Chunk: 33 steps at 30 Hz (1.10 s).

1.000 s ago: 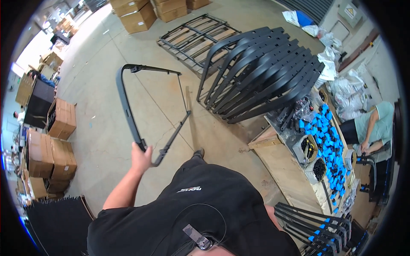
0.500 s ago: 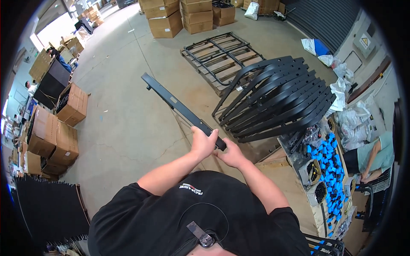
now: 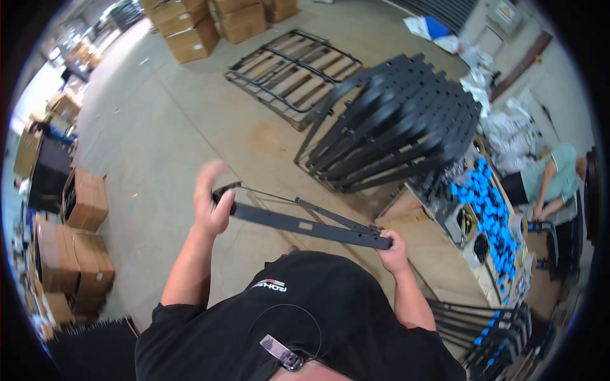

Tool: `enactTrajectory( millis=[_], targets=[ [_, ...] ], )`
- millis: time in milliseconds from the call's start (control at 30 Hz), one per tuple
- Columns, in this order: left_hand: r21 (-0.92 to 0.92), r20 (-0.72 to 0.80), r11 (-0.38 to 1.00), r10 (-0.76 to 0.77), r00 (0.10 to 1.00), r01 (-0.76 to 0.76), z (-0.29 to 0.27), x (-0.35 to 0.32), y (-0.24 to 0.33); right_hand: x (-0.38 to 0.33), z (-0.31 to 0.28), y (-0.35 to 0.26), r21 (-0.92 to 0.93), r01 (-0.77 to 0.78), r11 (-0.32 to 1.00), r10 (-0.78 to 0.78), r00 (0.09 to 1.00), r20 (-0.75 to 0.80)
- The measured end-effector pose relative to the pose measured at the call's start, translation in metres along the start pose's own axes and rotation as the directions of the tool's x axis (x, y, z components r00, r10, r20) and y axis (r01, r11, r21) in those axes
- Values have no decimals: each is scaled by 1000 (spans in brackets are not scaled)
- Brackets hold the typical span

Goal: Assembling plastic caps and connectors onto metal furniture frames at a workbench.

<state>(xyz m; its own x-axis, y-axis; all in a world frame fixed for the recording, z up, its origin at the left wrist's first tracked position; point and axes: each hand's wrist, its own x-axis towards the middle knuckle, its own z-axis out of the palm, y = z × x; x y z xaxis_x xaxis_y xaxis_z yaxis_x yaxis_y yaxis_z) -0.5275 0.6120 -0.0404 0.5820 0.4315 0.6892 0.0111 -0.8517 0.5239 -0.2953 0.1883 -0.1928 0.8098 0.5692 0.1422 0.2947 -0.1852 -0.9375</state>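
Note:
A long black metal frame part, with a flat bar, a small slot and a thinner strut behind it, lies crosswise in front of my chest. Wrapped round its right end is my right hand. At the bar's left end my left hand is raised, fingers stretched and slightly blurred, thumb against or just beside the bar; whether it touches I cannot tell. Beyond my right hand stands a row of nested black curved metal frames.
A wooden pallet carrying a black tubular frame lies ahead. On the right, a workbench bears blue-and-black parts; a co-worker bends beyond it. Cardboard boxes stack up at left, with more boxes at the back.
The black frame part has swung from pointing away from me to lying crosswise. My left hand has left its near end for the far one and opened; my right hand has moved right.

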Motion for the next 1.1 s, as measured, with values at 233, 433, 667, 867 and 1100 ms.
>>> enactTrajectory(
  millis=[233, 433, 667, 867, 1100],
  targets=[
    [-638, 322, 688, -170, 931, 346, 85, 1, 26, -62, -114, -83, -90, -205, 975, 175, 949, -262],
    [-764, 482, 421, -132, 866, 489, 203, 2, 114, -115, -231, -142, -160, -226, 961, 115, 851, -512],
    [-706, 563, 481, -66, 824, 520, 366, -54, 251, -206, -389, -80, -188, -339, 922, 147, 754, -641],
    [-647, 578, 579, -50, 814, 495, 465, -79, 348, -240, -504, 12, -248, -468, 848, 197, 714, -672],
    [-452, 723, 623, -164, 671, 638, 539, -36, 396, -210, -583, 74, -43, -394, 918, 294, 751, -591]
  ],
)
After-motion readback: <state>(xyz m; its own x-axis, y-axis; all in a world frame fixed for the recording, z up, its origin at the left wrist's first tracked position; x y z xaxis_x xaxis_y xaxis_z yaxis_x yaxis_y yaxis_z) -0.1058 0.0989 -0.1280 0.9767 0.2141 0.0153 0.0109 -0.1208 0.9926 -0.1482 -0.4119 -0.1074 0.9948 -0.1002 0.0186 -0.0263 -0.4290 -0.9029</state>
